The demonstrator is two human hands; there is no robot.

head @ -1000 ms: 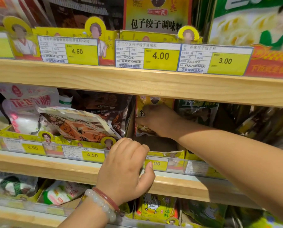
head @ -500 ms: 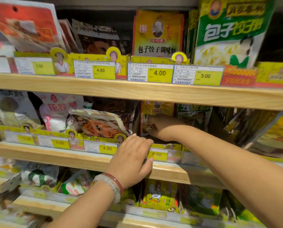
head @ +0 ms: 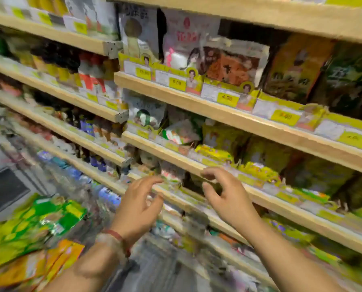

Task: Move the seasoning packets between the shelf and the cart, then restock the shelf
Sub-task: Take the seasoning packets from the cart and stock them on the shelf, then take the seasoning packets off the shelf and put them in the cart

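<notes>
The view is blurred by motion. My left hand (head: pixel 137 204) and my right hand (head: pixel 226 193) hang in front of the lower wooden shelf (head: pixel 260 199), fingers loosely spread, holding nothing. Green and yellow seasoning packets (head: pixel 37 224) lie piled at the lower left, with orange ones (head: pixel 39 264) in front of them; the cart under them cannot be made out. On the middle shelf (head: pixel 197 104) stand a yellow-brown packet (head: pixel 291 70) and an orange-and-clear packet (head: pixel 232 64).
Yellow price tags (head: pixel 227 99) line each shelf rail. Bottles (head: pixel 74 66) fill the shelf bay at the left. A dark mat (head: pixel 3 190) lies on the grey floor at the far left. More yellow packets (head: pixel 224 140) sit one shelf down.
Both hands have pulled back out of the middle shelf and dropped lower, empty. My view has swung left and down, bringing the packet pile and the bottle bay into sight.
</notes>
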